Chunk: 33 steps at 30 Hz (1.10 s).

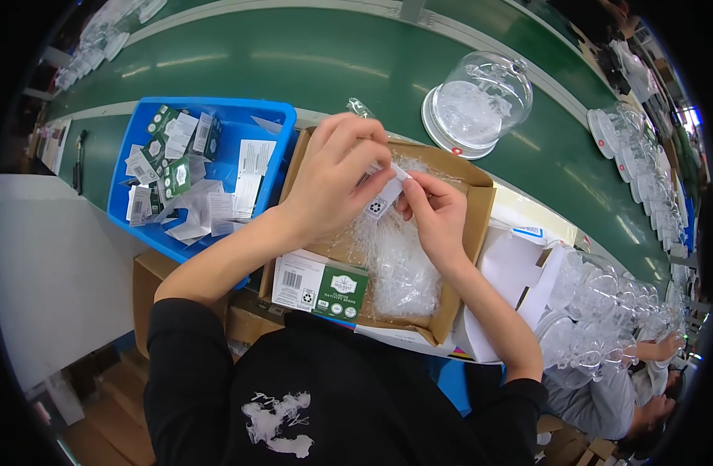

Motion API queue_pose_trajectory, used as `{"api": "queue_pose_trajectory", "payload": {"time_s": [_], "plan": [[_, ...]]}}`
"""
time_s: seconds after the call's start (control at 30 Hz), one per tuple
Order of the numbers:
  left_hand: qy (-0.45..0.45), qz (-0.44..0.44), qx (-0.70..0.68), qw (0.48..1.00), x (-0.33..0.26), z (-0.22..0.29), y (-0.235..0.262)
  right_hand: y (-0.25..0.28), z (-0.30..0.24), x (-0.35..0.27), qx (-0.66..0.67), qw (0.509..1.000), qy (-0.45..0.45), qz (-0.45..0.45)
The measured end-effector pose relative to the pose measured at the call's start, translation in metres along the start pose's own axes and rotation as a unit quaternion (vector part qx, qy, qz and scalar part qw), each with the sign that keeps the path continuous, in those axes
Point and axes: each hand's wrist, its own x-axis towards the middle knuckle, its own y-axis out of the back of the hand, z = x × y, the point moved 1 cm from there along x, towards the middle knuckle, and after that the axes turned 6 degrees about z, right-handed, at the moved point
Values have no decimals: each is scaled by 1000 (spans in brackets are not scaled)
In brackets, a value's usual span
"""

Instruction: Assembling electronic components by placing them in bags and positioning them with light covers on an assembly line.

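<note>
Card stack: smooth, flat rectangles, half white, half green, squared up in the near-left corner of the tray.
Clear strands: thin, glossy plastic filaments, massed into a dense bundle by the tray's near edge, straggling loosely toward its middle.
Cardboard tray: matte brown, shallow, straight-walled, set at the near edge of the table.
White card: small, stiff-looking, printed in black, held above the tray's middle.
Left hand: fingers bent, gripping the white card from its left side; the fingertips are partly hidden.
Right hand: thumb and forefinger pinching the white card's right end.
Blue bin: smooth moulded plastic with rounded corners, just beside the tray's left edge.
Loose cards: folded green and white pieces, tumbled at all angles inside the bin.
Table: green, sleek, streaked with reflections.
Clear dome: transparent, rounded, knob-topped, on a white disc base beyond the tray's far-right corner; a lacy white form shows inside.
Dome row: similar shiny shapes crowding the table's right edge.
</note>
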Motion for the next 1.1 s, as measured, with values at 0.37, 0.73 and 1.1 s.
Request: {"api": "queue_pose_trajectory", "payload": {"time_s": [0.37, 0.73, 1.1], "plan": [[-13, -66, -21, 998, -7, -1, -7, -3, -1, -3, -158, 961, 225, 23], [156, -157, -204, 954, -10, -3, -8, 6, 0, 9, -13, 987, 140, 78], [228, -139, -325, 908, -14, -2, -12, 12, 2, 12, 85, 994, 50, 38]]}}
